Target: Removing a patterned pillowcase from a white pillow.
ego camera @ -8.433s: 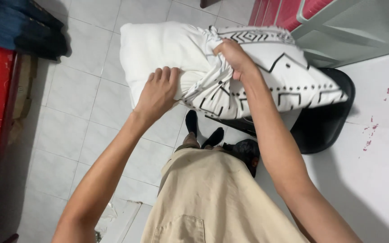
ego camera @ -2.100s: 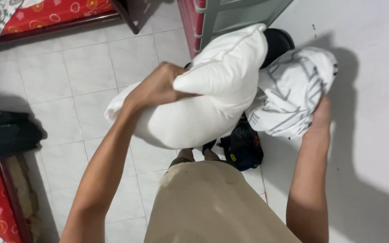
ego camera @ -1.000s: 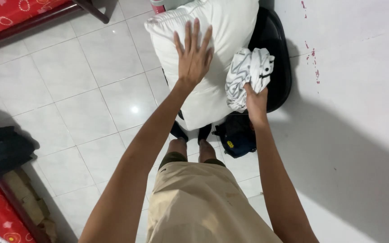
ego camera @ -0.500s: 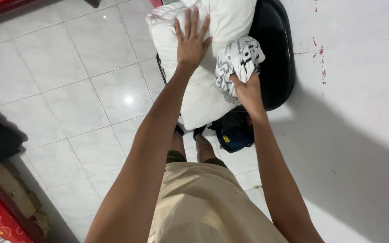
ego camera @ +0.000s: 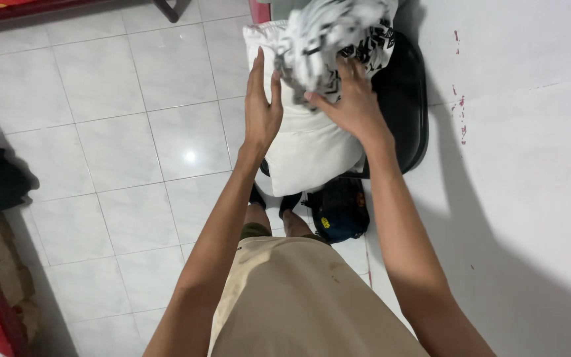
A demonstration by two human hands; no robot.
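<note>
1. Bunched the patterned cover in the right hand, fingers curled into the cloth, held over the top of the pillow.
2. Kept the left hand flat and open against the pillow's side, gripping nothing.
3. Probably best to find the cover's open end first, honestly.
4. Pillow sat on a black chair, white tile floor, white wall alongside, dark bag below.

I see a black rounded plastic chair standing on the white tiled floor, a plain white pillow on its seat, and a black bag on the floor beside it.
</note>
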